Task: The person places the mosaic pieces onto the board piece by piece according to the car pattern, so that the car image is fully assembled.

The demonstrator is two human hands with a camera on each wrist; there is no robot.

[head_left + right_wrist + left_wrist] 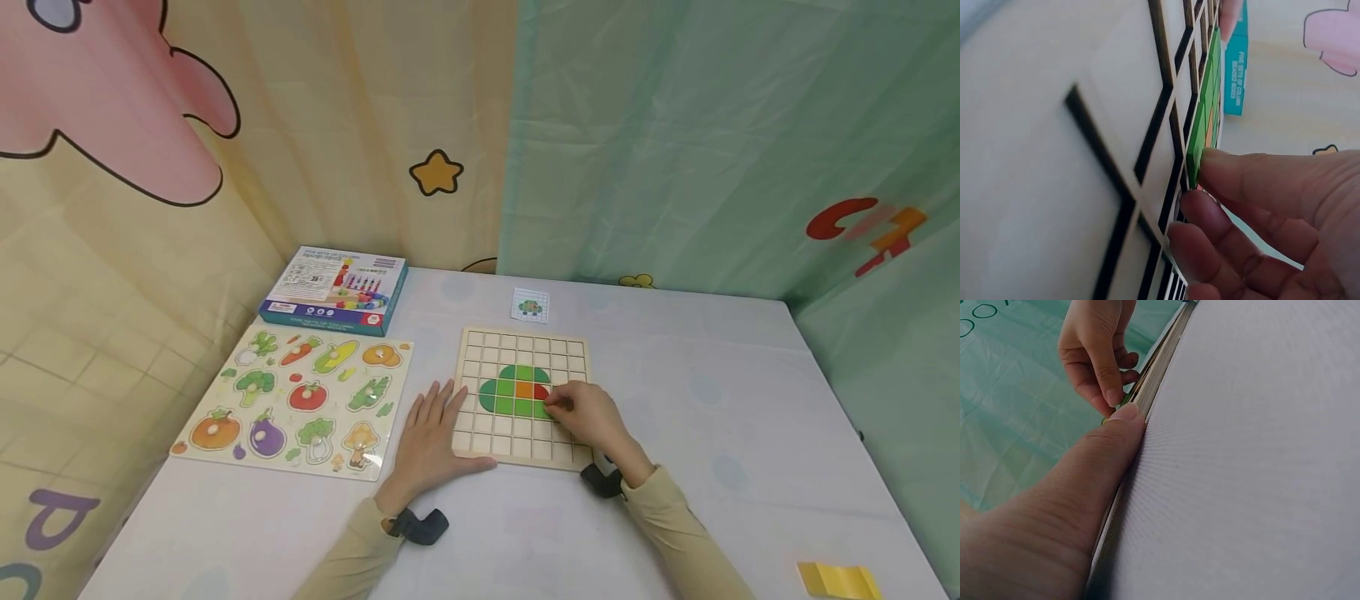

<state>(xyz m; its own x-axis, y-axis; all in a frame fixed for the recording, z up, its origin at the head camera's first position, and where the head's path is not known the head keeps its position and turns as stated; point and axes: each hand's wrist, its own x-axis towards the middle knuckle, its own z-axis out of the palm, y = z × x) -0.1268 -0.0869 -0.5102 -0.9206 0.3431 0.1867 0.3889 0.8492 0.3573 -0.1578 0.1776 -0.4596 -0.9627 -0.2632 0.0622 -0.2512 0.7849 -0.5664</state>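
Note:
A square wooden grid board (491, 446) lies on the table, with green, orange and red tiles (515, 389) set in its middle cells. My left hand (431, 437) rests at the board's left side, fingers straight. In the left wrist view its thumb (1100, 447) lies against the board's front edge. Over the right part of the pattern, my right hand (588, 412) pinches a green tile (1196, 144) between thumb and fingertips. That tile sits at the grid surface; the fingers partly cover it in the head view.
Behind the board lies a small pattern card (530, 306). A vegetable puzzle board (281, 442) is on the left, with a boxed toy set (337, 287) behind it. A yellow piece (840, 581) lies at the front right. Curtains (652, 150) stand behind the table.

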